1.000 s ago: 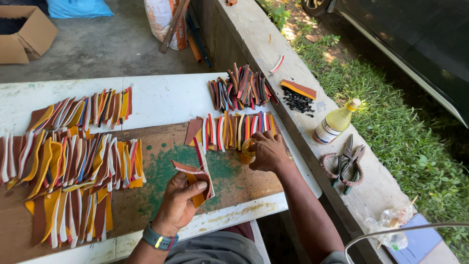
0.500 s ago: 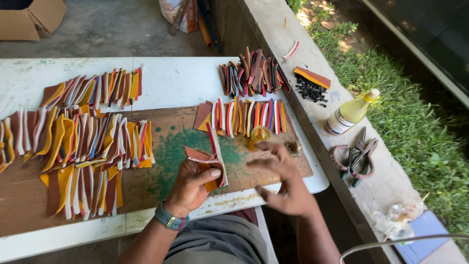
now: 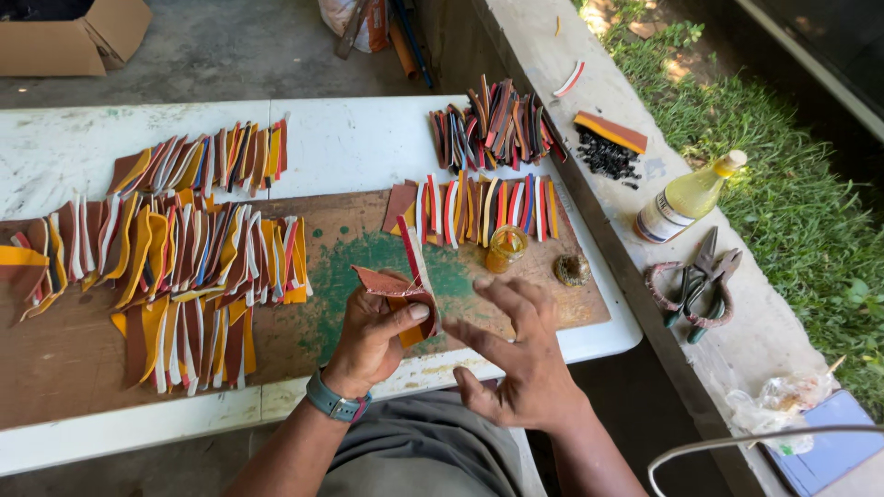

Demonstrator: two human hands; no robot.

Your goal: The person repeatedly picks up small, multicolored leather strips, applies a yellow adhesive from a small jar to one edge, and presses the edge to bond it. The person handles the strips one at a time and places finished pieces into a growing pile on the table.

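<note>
Brown leather piece point(image 3: 391, 283) pinched in left hand point(image 3: 368, 340), right hand point(image 3: 516, 354) fingers spread

A small stack of brown and orange leather pieces point(image 3: 398, 293), edges curling, sits pinched upright above the green-stained board, a red-and-white strip rising from it.

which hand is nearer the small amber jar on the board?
Right. The right hand hovers open just below the small amber jar, fingers spread. The left hand is farther to the jar's lower left, gripping a brown leather piece.
</note>
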